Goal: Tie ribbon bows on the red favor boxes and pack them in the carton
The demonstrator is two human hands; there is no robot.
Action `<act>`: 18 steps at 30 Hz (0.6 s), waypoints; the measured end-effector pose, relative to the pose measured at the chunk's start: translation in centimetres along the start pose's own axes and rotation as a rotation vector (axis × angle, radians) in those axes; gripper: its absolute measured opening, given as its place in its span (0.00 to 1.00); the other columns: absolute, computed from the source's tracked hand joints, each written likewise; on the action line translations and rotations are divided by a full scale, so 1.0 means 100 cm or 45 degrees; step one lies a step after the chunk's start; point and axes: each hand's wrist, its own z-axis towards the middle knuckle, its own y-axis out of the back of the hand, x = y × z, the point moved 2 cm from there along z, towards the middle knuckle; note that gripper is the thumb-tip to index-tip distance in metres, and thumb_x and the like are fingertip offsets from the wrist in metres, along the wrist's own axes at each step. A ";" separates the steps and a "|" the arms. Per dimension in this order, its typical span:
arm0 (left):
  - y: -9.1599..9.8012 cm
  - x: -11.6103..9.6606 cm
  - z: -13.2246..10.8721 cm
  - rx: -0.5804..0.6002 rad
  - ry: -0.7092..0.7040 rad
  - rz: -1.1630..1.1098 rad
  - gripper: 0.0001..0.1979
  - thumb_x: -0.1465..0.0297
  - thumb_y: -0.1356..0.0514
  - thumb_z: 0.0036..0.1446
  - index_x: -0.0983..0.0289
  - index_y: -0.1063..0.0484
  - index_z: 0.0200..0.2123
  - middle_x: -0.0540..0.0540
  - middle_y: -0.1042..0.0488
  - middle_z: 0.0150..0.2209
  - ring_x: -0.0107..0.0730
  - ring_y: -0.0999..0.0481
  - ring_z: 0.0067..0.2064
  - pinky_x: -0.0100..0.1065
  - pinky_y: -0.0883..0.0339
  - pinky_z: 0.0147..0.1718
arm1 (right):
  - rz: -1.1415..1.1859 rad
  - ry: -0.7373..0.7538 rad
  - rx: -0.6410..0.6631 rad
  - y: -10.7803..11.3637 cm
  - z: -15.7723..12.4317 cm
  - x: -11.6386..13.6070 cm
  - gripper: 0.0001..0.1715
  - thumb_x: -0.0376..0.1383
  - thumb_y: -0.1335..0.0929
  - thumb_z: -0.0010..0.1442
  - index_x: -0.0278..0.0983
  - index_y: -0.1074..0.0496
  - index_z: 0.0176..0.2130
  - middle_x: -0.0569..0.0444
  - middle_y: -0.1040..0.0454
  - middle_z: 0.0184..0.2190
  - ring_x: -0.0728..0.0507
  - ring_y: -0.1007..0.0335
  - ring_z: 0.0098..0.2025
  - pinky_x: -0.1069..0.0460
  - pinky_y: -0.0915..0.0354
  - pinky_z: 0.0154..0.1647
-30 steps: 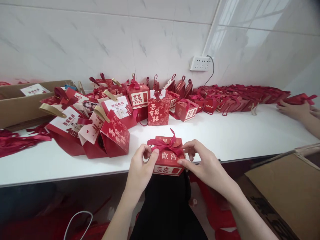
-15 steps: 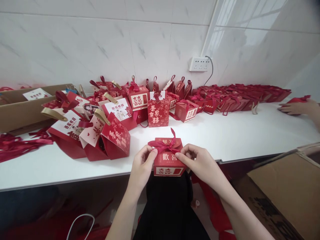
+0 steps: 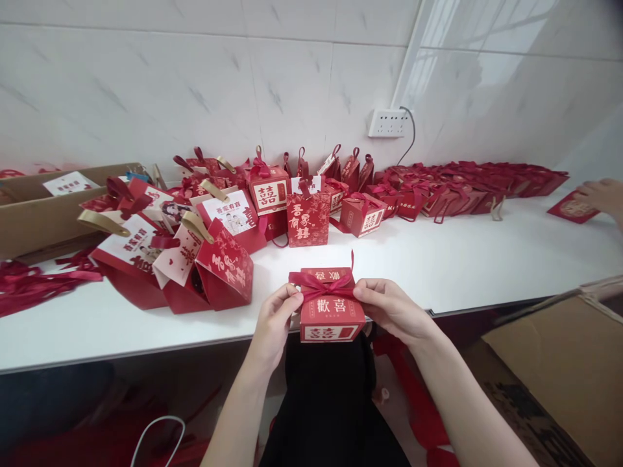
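Red box point(image 3: 332, 318) is at the near edge of the surface point(image 3: 448, 259), its underside hidden. Left hand point(image 3: 275, 318) and right hand point(image 3: 393, 310) pinch the ribbon bow point(image 3: 327, 286) at opposite sides, partly covering it.

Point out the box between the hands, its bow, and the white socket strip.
Box point(image 3: 333, 307): head view, on the printed top below the bow.
Bow point(image 3: 328, 287): head view, on its middle.
White socket strip point(image 3: 389, 124): head view, on its front face.

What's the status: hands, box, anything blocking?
Left hand, right hand: pinching ribbon at either side. Box: at front edge of table, ribbon across its top. Red bags behind it, not blocking hands.
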 end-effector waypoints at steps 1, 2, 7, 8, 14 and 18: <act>0.000 0.000 0.000 0.003 0.001 -0.004 0.15 0.64 0.38 0.49 0.65 0.40 0.21 0.46 0.37 0.21 0.20 0.39 0.24 0.23 0.45 0.25 | 0.010 0.001 0.004 0.000 0.000 0.000 0.19 0.42 0.24 0.44 0.33 0.33 0.21 0.58 0.29 0.19 0.53 0.35 0.21 0.57 0.43 0.23; 0.001 0.001 0.001 0.004 -0.001 -0.003 0.15 0.64 0.38 0.48 0.65 0.40 0.21 0.46 0.38 0.21 0.20 0.40 0.24 0.23 0.45 0.24 | 0.016 0.002 0.007 0.001 0.000 0.000 0.18 0.42 0.24 0.44 0.33 0.33 0.21 0.58 0.29 0.18 0.53 0.35 0.21 0.57 0.43 0.23; 0.002 0.002 0.001 0.061 -0.012 0.022 0.15 0.63 0.38 0.50 0.65 0.41 0.22 0.45 0.40 0.21 0.20 0.42 0.23 0.22 0.47 0.24 | 0.024 -0.002 0.017 0.006 0.002 0.002 0.18 0.40 0.24 0.42 0.32 0.32 0.20 0.58 0.29 0.18 0.54 0.36 0.20 0.58 0.43 0.24; 0.002 0.003 0.002 0.084 -0.011 0.024 0.15 0.63 0.38 0.50 0.65 0.40 0.22 0.45 0.39 0.21 0.20 0.42 0.24 0.23 0.46 0.24 | 0.022 -0.008 0.019 0.008 0.003 0.002 0.18 0.40 0.24 0.42 0.32 0.32 0.20 0.58 0.29 0.18 0.54 0.36 0.21 0.58 0.43 0.24; 0.002 0.008 0.008 0.118 0.026 -0.069 0.17 0.63 0.36 0.48 0.65 0.41 0.22 0.46 0.38 0.22 0.21 0.40 0.25 0.23 0.45 0.25 | 0.027 -0.076 0.025 0.014 0.007 0.004 0.19 0.40 0.23 0.39 0.32 0.32 0.20 0.57 0.29 0.19 0.53 0.35 0.21 0.58 0.43 0.24; 0.005 0.013 0.008 0.084 0.075 -0.089 0.18 0.62 0.35 0.47 0.64 0.41 0.22 0.46 0.38 0.22 0.21 0.40 0.25 0.23 0.46 0.25 | 0.083 -0.092 0.067 0.009 0.008 0.002 0.23 0.42 0.22 0.38 0.32 0.36 0.19 0.59 0.33 0.17 0.55 0.39 0.20 0.59 0.46 0.22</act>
